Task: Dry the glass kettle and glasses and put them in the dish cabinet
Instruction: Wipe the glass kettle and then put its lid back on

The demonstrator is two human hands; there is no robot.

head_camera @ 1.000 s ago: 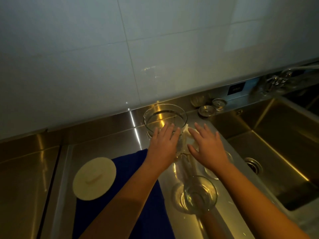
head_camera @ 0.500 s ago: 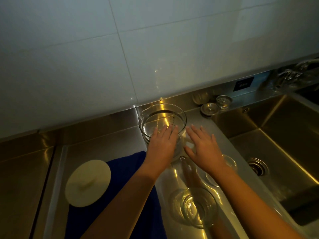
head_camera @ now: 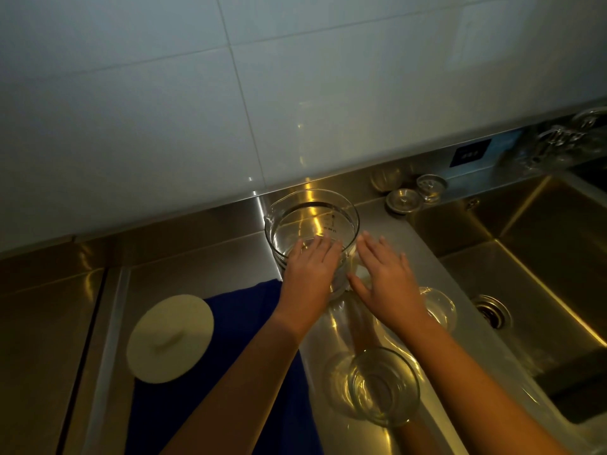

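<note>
2 bare hands at a clear round glass kettle (head_camera: 312,221) on the stainless steel bench (head_camera: 197,267).
The left hand (head_camera: 308,274) lay straight-fingered against the kettle's near wall, grip released. The right hand (head_camera: 387,284) was spread just beside the kettle, grip released too. 1 clear drinking glass (head_camera: 382,385) stood between the forearms, and a second clear glass (head_camera: 440,307) stood by the right hand. A round cream lid (head_camera: 170,338) overlapped a dark blue cloth (head_camera: 243,323).

1. Our left hand (head_camera: 310,267) lies palm down, fingers straight and close together, pointing to 12 o'clock.
2. Our right hand (head_camera: 387,277) sits just beside it at 3 o'clock, palm down, fingers straight and slightly spread.
3. Our bare left forearm (head_camera: 236,382) enters the view from 7 o'clock, our bare right forearm (head_camera: 476,382) from 5 o'clock.
</note>
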